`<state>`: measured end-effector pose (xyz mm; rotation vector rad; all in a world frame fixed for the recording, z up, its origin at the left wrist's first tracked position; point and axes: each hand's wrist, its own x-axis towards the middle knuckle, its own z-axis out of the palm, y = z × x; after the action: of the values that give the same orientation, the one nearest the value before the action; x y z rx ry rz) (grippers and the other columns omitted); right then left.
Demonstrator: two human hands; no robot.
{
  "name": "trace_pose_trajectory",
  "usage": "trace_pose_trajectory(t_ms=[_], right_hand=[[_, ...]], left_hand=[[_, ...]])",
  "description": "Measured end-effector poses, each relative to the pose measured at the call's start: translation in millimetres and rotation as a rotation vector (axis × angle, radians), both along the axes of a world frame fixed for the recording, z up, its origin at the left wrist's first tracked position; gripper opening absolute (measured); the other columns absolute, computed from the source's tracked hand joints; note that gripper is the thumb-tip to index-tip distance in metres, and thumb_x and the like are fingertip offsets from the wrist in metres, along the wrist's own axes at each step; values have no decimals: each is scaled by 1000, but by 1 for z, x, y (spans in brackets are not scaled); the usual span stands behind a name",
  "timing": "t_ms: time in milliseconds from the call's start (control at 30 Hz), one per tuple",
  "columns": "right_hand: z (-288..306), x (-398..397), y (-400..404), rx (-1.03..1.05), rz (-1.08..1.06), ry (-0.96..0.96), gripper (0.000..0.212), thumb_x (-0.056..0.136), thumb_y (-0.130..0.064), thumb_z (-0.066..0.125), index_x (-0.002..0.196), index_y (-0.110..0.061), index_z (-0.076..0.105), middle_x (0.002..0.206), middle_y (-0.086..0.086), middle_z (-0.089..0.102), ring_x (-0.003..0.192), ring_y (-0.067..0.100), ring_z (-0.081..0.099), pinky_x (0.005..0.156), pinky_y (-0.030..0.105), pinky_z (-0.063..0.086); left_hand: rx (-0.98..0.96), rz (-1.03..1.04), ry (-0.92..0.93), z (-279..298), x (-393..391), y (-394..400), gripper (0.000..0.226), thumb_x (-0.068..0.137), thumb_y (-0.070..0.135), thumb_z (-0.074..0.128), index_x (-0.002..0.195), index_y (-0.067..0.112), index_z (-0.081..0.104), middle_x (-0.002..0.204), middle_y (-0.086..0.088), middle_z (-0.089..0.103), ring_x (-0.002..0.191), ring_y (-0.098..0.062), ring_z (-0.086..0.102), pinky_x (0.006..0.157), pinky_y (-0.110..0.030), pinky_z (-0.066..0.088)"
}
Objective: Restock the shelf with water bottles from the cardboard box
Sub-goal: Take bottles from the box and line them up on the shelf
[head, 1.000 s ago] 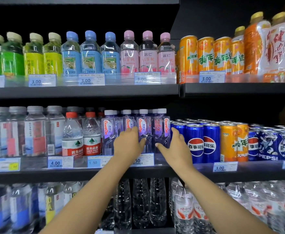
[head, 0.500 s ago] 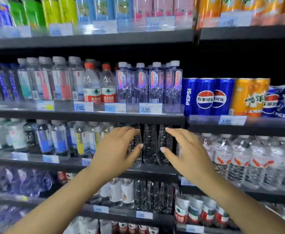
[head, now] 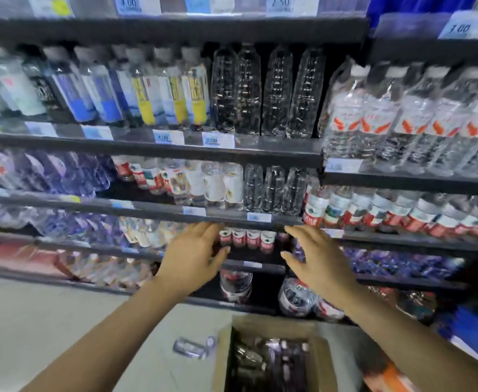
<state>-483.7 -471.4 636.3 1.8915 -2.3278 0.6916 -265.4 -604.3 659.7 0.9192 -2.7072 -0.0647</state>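
Left hand: the left hand is held out in front of the lower shelves, fingers straight and spread, holding nothing.
Right hand: the right hand is held out beside it, palm turned inward, fingers loose and spread, holding nothing; a gap shows between the two hands.
Cardboard box: the cardboard box stands open on the floor below the hands, just in front of the shelf unit's bottom edge; dark, purple-tinted water bottles lie inside it, blurred.
Loose bottle: one small bottle lies on its side on the floor, just left of the box.
Shelf unit: the black shelf unit fills the upper part of the view, several tiers deep, with price tags along the front edges.
Upper tier: labelled bottles at the left end, clear unlabelled bottles in the middle, bottles with red and white labels toward the right end.
Middle tier: purple-wrapped packs at the left, white-labelled bottles, then more clear bottles, then red-labelled ones to the right.
Lower tier: a row of small red-labelled bottles stands behind the gap between the hands, near the shelf's front edge.
Bottom tier: large bottles stand low, behind the box.
Floor: the pale floor runs along the foot of the shelves.
Right edge: something blue and orange lies at the lower right corner, too blurred to name.
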Motion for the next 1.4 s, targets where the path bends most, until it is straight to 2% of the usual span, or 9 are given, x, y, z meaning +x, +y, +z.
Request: trace_pose_trajectory(t_ms=[100, 200, 333, 533, 700, 800, 1067, 1233, 1400], right_hand=[[-39, 17, 17, 92, -62, -12, 45, 77, -29, 74, 117, -10, 63, 109, 7, 65, 97, 30, 64, 82, 37, 52], [-75, 36, 35, 143, -114, -35, 45, 78, -40, 59, 111, -11, 67, 102, 5, 68, 91, 27, 67, 76, 32, 54], [-125, 56, 57, 214, -169, -53, 43, 65, -25, 82, 102, -10, 67, 91, 7, 68, 80, 29, 68, 66, 31, 55], [-190, 60, 87, 384, -264, -171, 40, 77, -25, 71, 113, -8, 65, 103, 10, 68, 93, 32, 64, 77, 39, 53], [-242, 50, 101, 475, -313, -242, 41, 81, -23, 70, 118, -9, 62, 105, 12, 68, 96, 33, 63, 78, 37, 51], [-287, 41, 109, 524, -330, -288, 42, 87, -27, 64, 125, -10, 58, 117, 11, 64, 107, 31, 59, 86, 37, 49], [-450, 14, 131, 606, -406, -359, 47, 89, -35, 61, 131, -15, 52, 124, 6, 61, 114, 24, 56, 90, 32, 47], [-570, -3, 140, 644, -459, -385, 50, 89, -36, 60, 134, -17, 47, 126, 5, 59, 115, 22, 55, 90, 31, 46], [-678, -17, 127, 617, -465, -349, 43, 89, -33, 60, 129, -19, 52, 120, 4, 61, 108, 24, 57, 81, 28, 44]], left_hand=[[101, -14, -60, -40, 18, 5, 41, 82, 40, 57, 113, 14, 62, 99, -6, 66, 88, -31, 64, 67, -36, 54], [143, -35, -129, -79, 30, 11, 40, 79, 39, 61, 110, 14, 65, 94, -5, 67, 82, -29, 65, 63, -34, 54], [281, -81, -209, -130, 35, 21, 49, 80, 45, 44, 109, 12, 64, 98, -7, 67, 85, -31, 63, 68, -37, 55], [376, -51, -243, -190, 27, 44, 53, 94, 44, 44, 142, 23, 38, 139, 1, 48, 125, -22, 44, 100, -34, 39], [474, -22, -280, -242, 9, 58, 51, 94, 43, 45, 141, 23, 38, 140, 1, 48, 123, -20, 46, 99, -33, 40], [513, 8, -317, -284, -4, 68, 50, 96, 42, 42, 141, 23, 37, 140, 2, 47, 122, -20, 46, 96, -34, 40], [614, 41, -361, -460, -40, 92, 46, 93, 36, 46, 136, 21, 43, 129, -4, 55, 113, -24, 54, 87, -33, 44], [601, 40, -387, -584, -60, 100, 51, 92, 39, 47, 140, 21, 40, 135, -3, 51, 120, -23, 50, 95, -35, 44], [578, 6, -426, -696, -79, 96, 50, 93, 36, 48, 139, 19, 39, 137, -5, 48, 122, -27, 47, 97, -36, 42]])
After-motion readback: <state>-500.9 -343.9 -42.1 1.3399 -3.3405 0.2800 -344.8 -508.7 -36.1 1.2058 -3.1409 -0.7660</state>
